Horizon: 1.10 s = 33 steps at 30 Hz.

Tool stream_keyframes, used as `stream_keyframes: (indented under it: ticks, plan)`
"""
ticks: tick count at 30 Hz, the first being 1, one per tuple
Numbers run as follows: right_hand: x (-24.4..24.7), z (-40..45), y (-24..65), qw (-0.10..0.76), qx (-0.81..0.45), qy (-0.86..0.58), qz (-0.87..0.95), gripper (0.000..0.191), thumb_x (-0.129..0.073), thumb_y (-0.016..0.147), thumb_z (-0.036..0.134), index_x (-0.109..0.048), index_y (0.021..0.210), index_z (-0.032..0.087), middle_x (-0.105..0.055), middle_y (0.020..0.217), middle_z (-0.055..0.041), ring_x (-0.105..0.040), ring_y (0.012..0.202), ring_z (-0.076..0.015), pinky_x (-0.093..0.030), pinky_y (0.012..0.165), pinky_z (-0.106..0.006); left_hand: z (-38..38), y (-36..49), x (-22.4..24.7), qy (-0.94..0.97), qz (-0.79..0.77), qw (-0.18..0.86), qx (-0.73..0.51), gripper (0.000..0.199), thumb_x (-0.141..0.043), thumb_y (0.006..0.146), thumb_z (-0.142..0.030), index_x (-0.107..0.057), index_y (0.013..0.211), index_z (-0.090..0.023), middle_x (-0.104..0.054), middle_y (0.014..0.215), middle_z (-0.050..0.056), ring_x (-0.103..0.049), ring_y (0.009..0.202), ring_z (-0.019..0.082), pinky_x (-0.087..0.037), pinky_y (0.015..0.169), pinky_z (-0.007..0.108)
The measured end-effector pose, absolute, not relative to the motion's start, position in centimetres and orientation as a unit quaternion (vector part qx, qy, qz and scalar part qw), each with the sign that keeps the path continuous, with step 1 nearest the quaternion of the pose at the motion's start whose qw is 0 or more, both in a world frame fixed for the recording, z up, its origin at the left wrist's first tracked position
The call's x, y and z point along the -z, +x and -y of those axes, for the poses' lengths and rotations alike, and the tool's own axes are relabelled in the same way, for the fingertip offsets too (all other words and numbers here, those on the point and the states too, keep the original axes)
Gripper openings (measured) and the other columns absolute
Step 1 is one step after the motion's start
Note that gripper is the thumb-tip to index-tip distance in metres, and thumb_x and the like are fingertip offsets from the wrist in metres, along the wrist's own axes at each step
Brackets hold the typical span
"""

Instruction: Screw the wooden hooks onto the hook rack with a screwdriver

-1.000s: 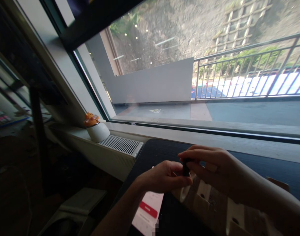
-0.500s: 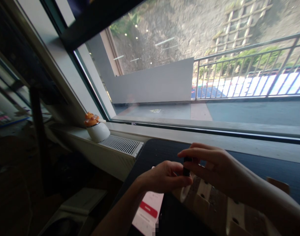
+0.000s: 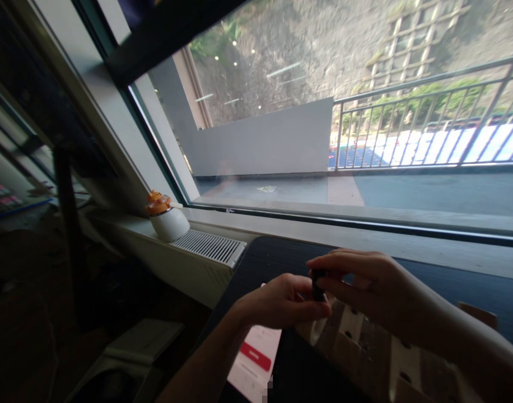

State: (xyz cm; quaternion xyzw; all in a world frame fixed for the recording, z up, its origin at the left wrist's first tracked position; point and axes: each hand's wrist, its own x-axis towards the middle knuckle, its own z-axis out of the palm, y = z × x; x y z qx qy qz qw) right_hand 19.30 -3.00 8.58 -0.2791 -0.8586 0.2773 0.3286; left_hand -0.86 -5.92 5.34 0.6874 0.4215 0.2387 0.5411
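Note:
A small, dark, roughly cylindrical piece (image 3: 318,285) stands upright between my two hands; its exact kind is too dark to make out. My left hand (image 3: 284,302) grips its lower part between thumb and fingers. From the right, my right hand (image 3: 361,274) pinches the upper part. Below and behind my right hand lies a wooden board with round holes (image 3: 357,330), partly covered by the hand and forearm. A lit phone (image 3: 256,355) with a pale screen and a red button rests under my left forearm.
The dark table (image 3: 273,254) meets the window sill (image 3: 315,226). To the left, a white bottle with an orange lid (image 3: 168,221) stands beside a slatted vent (image 3: 210,246). A thin wooden piece (image 3: 477,314) is at the right. Below left is a pale box-like object (image 3: 143,341).
My right fingers have shifted slightly around the top of the dark piece, which both hands still hold. The left hand stays almost in place, and the view has moved a little.

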Motion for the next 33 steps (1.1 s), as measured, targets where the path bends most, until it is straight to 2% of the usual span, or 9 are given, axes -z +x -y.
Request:
stream_keyframes:
  ticks: [3, 6, 13, 23, 27, 33]
  plan:
    - [-8.71, 3.20, 19.15, 0.337, -0.268, -0.306, 0.849, 0.016, -0.066, 0.085, 0.033, -0.072, 0.097, 0.027, -0.072, 0.078, 0.0019, -0.067, 0.068, -0.0134, -0.052, 0.061, -0.023, 5.85, -0.97, -5.15, 0.685, -0.425, 0.543, -0.234, 0.034, -0.067, 0.083, -0.041, -0.067, 0.094, -0.009, -0.051, 0.069, -0.002, -0.043, 0.061, 0.010, -0.036, 0.056, 0.021]
    - [-8.83, 3.39, 19.09, 0.342, -0.256, -0.326, 0.843, 0.015, -0.067, 0.083, 0.034, -0.071, 0.094, 0.025, -0.071, 0.077, 0.0010, -0.067, 0.067, -0.0144, -0.052, 0.061, -0.024, 5.78, -1.05, -4.88, 0.686, -0.427, 0.539, -0.240, 0.034, -0.067, 0.083, -0.042, -0.067, 0.094, -0.010, -0.052, 0.070, -0.002, -0.043, 0.063, 0.010, -0.036, 0.057, 0.021]
    - [-8.33, 3.27, 19.46, 0.325, -0.263, -0.300, 0.858, 0.027, -0.056, 0.091, 0.028, -0.068, 0.115, 0.032, -0.073, 0.097, 0.0021, -0.068, 0.080, -0.0126, -0.053, 0.069, -0.021, 5.80, -0.89, -5.00, 0.682, -0.430, 0.540, -0.241, 0.031, -0.066, 0.084, -0.043, -0.064, 0.085, -0.012, -0.047, 0.068, -0.003, -0.040, 0.063, 0.010, -0.035, 0.059, 0.021]
    - [-8.28, 2.93, 19.36, 0.342, -0.255, -0.311, 0.849, 0.016, -0.063, 0.086, 0.027, -0.069, 0.101, 0.028, -0.071, 0.082, 0.0033, -0.066, 0.069, -0.0115, -0.051, 0.063, -0.021, 5.68, -0.94, -4.76, 0.688, -0.412, 0.543, -0.251, 0.035, -0.066, 0.082, -0.046, -0.066, 0.084, -0.011, -0.053, 0.072, 0.000, -0.045, 0.068, 0.012, -0.039, 0.066, 0.024]
    - [-8.33, 3.08, 19.08, 0.343, -0.258, -0.336, 0.838, 0.012, -0.067, 0.081, 0.031, -0.067, 0.091, 0.024, -0.068, 0.071, 0.0029, -0.063, 0.061, -0.0128, -0.049, 0.056, -0.023, 5.69, -0.88, -4.78, 0.687, -0.408, 0.551, -0.243, 0.037, -0.066, 0.083, -0.047, -0.067, 0.089, -0.010, -0.053, 0.072, 0.000, -0.044, 0.066, 0.011, -0.038, 0.064, 0.023]
    - [-8.79, 3.54, 18.92, 0.323, -0.278, -0.343, 0.837, 0.014, -0.066, 0.082, 0.035, -0.066, 0.091, 0.023, -0.068, 0.071, 0.0011, -0.064, 0.061, -0.0144, -0.050, 0.055, -0.025, 5.76, -0.97, -4.86, 0.688, -0.418, 0.544, -0.238, 0.036, -0.067, 0.084, -0.045, -0.067, 0.088, -0.010, -0.048, 0.067, -0.003, -0.040, 0.062, 0.009, -0.033, 0.056, 0.020]
